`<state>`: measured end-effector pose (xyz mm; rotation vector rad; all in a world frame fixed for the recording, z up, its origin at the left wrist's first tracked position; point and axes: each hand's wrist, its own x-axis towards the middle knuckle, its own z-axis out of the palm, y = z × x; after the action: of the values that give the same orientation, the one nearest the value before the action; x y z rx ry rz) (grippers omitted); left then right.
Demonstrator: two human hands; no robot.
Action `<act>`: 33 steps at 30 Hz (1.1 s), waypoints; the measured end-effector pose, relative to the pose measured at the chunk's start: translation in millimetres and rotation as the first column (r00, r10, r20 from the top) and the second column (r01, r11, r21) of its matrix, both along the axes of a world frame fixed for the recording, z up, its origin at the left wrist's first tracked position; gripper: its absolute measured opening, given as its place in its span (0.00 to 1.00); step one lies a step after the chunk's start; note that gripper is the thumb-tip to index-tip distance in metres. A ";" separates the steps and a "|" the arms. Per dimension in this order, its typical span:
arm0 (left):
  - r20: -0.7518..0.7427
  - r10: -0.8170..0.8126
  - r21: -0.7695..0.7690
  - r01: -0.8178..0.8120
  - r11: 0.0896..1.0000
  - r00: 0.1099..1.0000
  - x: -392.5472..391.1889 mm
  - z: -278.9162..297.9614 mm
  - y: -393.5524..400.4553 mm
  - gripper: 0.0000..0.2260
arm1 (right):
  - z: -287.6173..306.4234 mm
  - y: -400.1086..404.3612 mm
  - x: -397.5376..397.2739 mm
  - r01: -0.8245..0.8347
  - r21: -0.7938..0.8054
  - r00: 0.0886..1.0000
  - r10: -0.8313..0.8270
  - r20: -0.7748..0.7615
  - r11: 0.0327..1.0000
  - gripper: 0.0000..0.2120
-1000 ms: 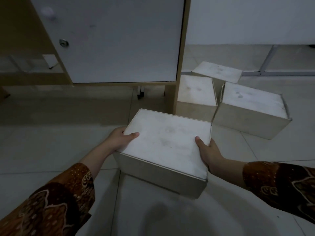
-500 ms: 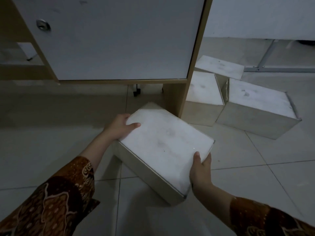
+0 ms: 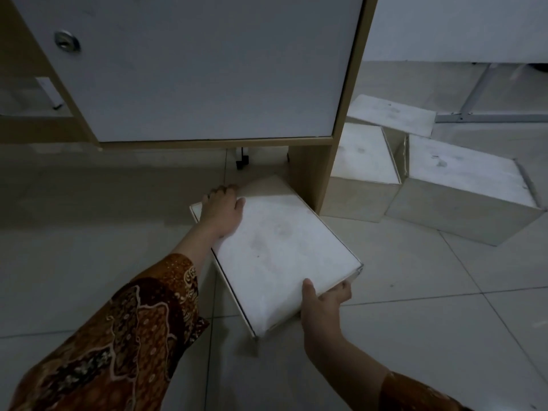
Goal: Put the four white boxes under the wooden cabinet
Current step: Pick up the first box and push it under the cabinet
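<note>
Below the wooden cabinet (image 3: 320,84), a white box (image 3: 278,250) lies on the tiled floor (image 3: 444,336) with its far corner already in the shadow of the open gap beneath the cabinet's base. Its long axis runs diagonally, from the near corner up and left toward that gap, and its far right edge sits just beside the cabinet's side panel (image 3: 311,176). The left hand (image 3: 222,212) lies at the far left corner, palm on the top face and fingers curled over the far edge. The right hand (image 3: 323,301) clasps the near end, thumb on top and fingers wrapped round the side below. Both hands are closed on this one box. Since the gap lies beyond the far corner, the push would seem to come from the right hand at the near end, with the left steering the far corner clear of the panel.

Three other white boxes (image 3: 462,185) stand to the right of the cabinet, outside it, close together; the farthest is partly hidden behind the other two. How deep the gap runs cannot be made out in the dim light, nor whether the box clears its height. A small dark caster or foot (image 3: 241,160) shows in the gap, and the cabinet's top is cut off.
</note>
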<state>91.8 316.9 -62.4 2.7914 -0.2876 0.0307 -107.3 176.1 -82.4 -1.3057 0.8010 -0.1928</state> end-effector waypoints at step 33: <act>-0.300 0.456 -0.553 -0.542 0.632 0.838 -162.2 -10.7 -36.5 0.30 | 17.1 -96.7 24.7 -0.615 -0.737 0.731 0.553 -0.399 0.281 0.30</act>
<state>-70.3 280.4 -73.1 2.0971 0.4775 0.0602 -82.6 79.4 -65.3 -2.5001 0.1472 0.1025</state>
